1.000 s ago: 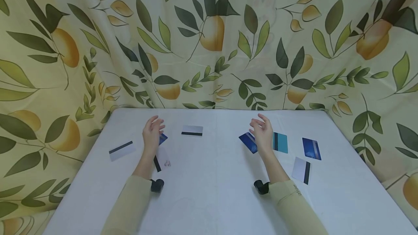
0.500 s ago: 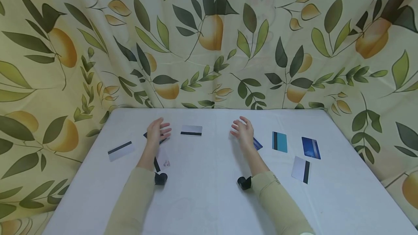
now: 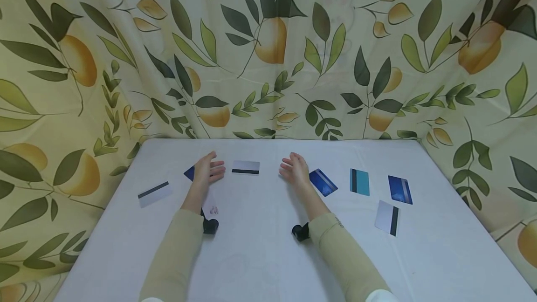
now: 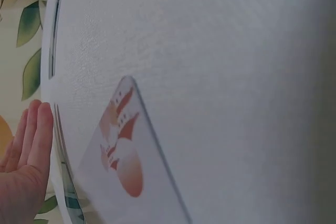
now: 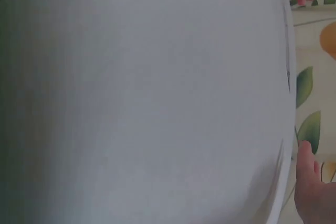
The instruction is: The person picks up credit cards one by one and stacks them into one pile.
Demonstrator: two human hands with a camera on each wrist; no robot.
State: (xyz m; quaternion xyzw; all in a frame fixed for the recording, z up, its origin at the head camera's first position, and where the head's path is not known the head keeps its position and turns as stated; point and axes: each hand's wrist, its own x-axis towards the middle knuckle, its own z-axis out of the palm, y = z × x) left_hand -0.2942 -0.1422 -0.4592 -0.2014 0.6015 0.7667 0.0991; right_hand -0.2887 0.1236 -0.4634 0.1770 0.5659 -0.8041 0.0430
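My left hand [image 3: 207, 170] hovers above the left half of the table with its fingers loosely extended and nothing in it. Partly covered by it is a dark blue card [image 3: 189, 173]. A pale card with a reddish print [image 4: 123, 150] lies under my left wrist, mostly hidden in the head view. Just right of that hand's fingertips is a silver card with a black stripe [image 3: 245, 168]. My right hand [image 3: 295, 170], also holding nothing, is raised with relaxed fingers left of a blue card [image 3: 323, 182].
On the right lie a teal card [image 3: 361, 182], another blue card [image 3: 400, 190] and a white striped card [image 3: 387, 218]. A further white striped card [image 3: 154, 194] is at far left. The white table [image 3: 260, 255] ends at a leaf-and-fruit patterned curtain [image 3: 268, 97].
My right hand has moved left, uncovering the blue and teal cards. My left hand has shifted slightly right. The cards have stayed in place.
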